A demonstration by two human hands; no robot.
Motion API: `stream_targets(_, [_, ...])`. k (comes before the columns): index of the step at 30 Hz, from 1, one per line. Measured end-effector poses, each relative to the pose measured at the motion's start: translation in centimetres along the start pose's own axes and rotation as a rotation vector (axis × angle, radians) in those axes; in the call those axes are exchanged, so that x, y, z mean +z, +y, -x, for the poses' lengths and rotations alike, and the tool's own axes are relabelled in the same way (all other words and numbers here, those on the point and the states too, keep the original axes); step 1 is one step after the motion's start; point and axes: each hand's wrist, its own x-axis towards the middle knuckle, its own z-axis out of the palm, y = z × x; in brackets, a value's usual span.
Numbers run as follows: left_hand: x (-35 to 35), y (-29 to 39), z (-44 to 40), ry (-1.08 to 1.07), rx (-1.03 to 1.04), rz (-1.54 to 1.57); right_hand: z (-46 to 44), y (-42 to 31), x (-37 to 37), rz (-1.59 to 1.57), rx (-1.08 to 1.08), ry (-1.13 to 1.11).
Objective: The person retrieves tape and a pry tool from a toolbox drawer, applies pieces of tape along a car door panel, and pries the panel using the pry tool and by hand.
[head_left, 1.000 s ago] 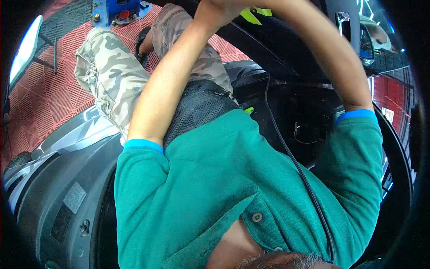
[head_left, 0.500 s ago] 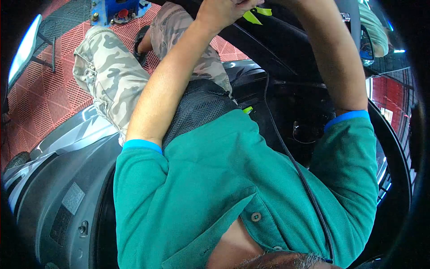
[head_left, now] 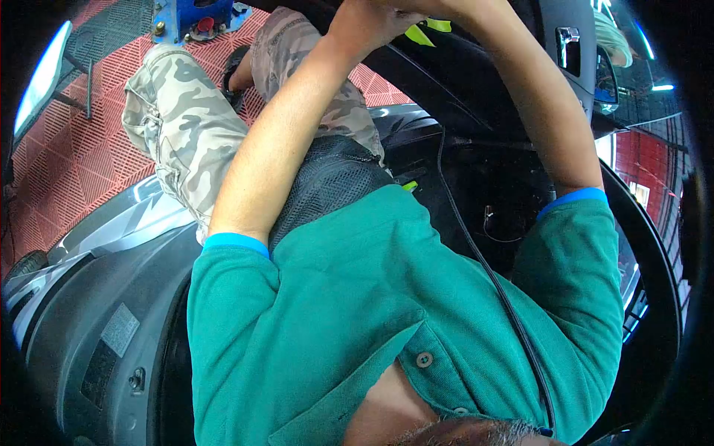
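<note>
Both forearms reach up to the top edge, where the hands meet. My left hand (head_left: 366, 28) is bent inward with its visible fingers curled closed. What they hold, if anything, is hidden. My right hand (head_left: 428, 6) crosses over at the left fingers, and its own fingers are hidden by the frame edge and the overlap. Bright yellow-green strips (head_left: 421, 35) hang just beside the hands, against a dark car interior panel (head_left: 468, 74). I cannot tell whether either hand touches the strips.
A chrome door handle (head_left: 569, 48) and a side mirror (head_left: 606, 85) are at upper right. A black cable (head_left: 476, 249) runs down across my green shirt (head_left: 335, 297). The grey door sill (head_left: 111, 282) lies at left. A blue metal base (head_left: 195, 21) stands on red floor tiles (head_left: 74, 178).
My right forearm and hand have shifted left, uncovering the chrome door handle. My left hand has dropped slightly, and the hands overlap more.
</note>
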Motion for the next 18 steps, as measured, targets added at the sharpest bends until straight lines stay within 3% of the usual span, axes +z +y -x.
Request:
stream_targets(3, [0.8, 0.1, -0.1, -0.033, -0.062, 0.297, 0.6, 2.7, 2.1, 0.070, -0.076, -0.012])
stream_targets(4, [0.7, 0.0, -0.2, -0.071, -0.035, 0.124, 1.0, 4.9, 4.1, -0.055, -0.184, 0.240])
stream_targets(7, [-0.7, 0.4, -2.4, -0.183, 0.048, -0.399, 0.5, 4.8, 2.3, -0.121, 0.196, 0.184])
stream_targets(8, [-1.2, 1.6, -3.4, -0.211, -0.238, -0.242, 0.5, 5.2, 2.0, -0.147, 0.118, 0.170])
stream_targets(11, [-0.4, 0.9, -2.8, 0.078, 0.013, -0.199, 0.0, 4.3, 2.0, -0.167, 0.170, 0.166])
stream_targets(14, [-0.8, 0.6, -3.0, -0.044, -0.053, -0.251, 0.0, 4.5, 2.0, -0.196, 0.193, 0.203])
stream_targets(18, [-0.5, 0.5, -3.1, 0.000, -0.108, -0.268, -0.1, 5.2, 2.1, -0.156, 0.101, 0.264])
